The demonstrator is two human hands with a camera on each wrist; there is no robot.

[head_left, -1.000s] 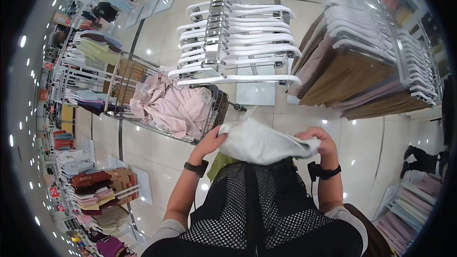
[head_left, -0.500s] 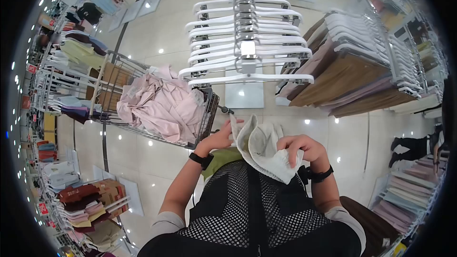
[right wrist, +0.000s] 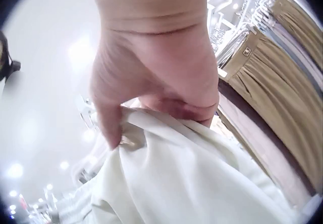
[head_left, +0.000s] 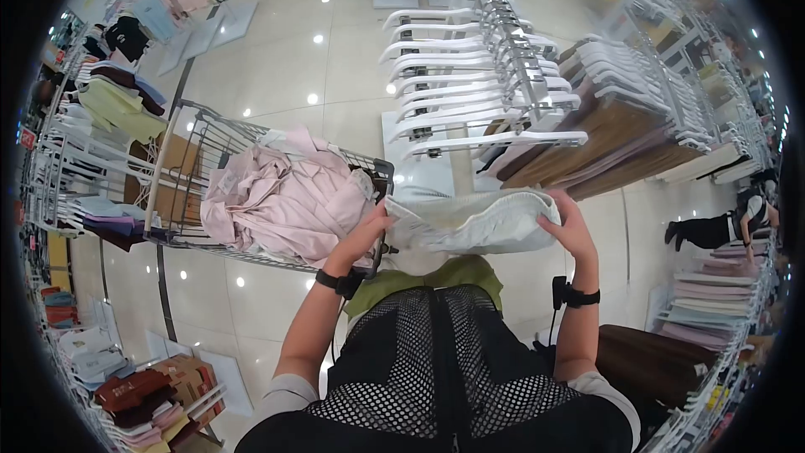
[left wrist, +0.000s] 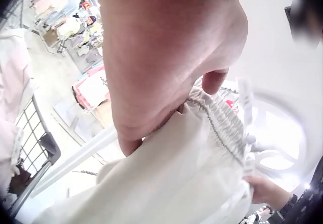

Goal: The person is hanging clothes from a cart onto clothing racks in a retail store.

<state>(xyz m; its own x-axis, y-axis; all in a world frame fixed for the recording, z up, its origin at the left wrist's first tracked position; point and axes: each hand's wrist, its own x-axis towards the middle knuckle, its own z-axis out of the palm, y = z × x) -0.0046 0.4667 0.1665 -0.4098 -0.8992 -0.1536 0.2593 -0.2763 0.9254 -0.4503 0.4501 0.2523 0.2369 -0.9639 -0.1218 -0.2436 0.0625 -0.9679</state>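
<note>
A white garment with a gathered elastic waistband (head_left: 474, 231) is stretched sideways between both hands in front of the body. My left hand (head_left: 362, 233) grips one end of the waistband, and the left wrist view shows its gathered, stitched edge (left wrist: 217, 125) by the thumb. At the other end my right hand (head_left: 575, 231) pinches the garment; in the right wrist view the white cloth (right wrist: 176, 168) hangs in folds below the thumb and fingers. The curled fingertips are partly hidden by the cloth.
A wire shopping cart (head_left: 387, 174) heaped with pale pink clothes (head_left: 285, 197) stands at the left. Ahead is a metal rail with bare white hangers (head_left: 453, 109). Brown trousers (right wrist: 282, 83) hang on a rack to the right. Farther right, a person in dark trousers (head_left: 713, 232) is by folded clothes.
The white garment was bunched and folded near the body; now it is spread wide, its waistband drawn out between the hands. My right hand has moved outward, and the view has turned.
</note>
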